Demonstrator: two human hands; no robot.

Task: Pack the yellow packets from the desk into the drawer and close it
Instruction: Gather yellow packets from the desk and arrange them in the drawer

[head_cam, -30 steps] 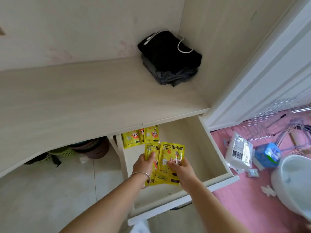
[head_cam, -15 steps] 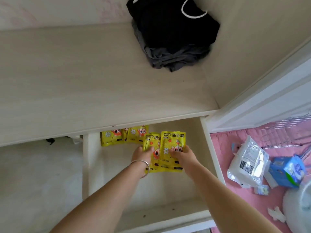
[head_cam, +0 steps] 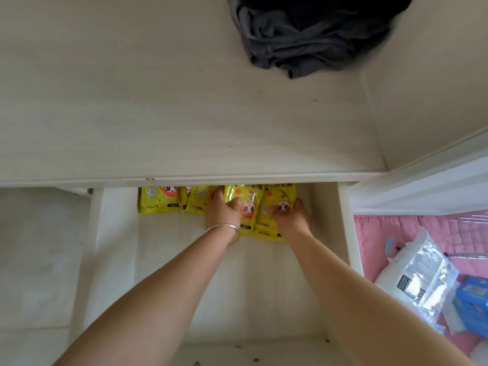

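Observation:
The white drawer stands pulled out under the pale wooden desk. At its back lies a row of yellow packets, partly hidden by the desk edge. Both my hands are deep in the drawer on a small stack of yellow packets to the right of that row. My left hand, with a silver bangle at the wrist, holds the stack's left side, thumb on top. My right hand grips its right side. The stack lies low against the drawer floor.
A pile of dark grey and black clothes lies on the desk at the back right. Right of the drawer, on a pink surface, lie a clear plastic bag and a blue box. A white panel rises at right.
Both hands have carried the stack of packets further back and down into the drawer, beside the row at the rear. My head has moved closer over the drawer.

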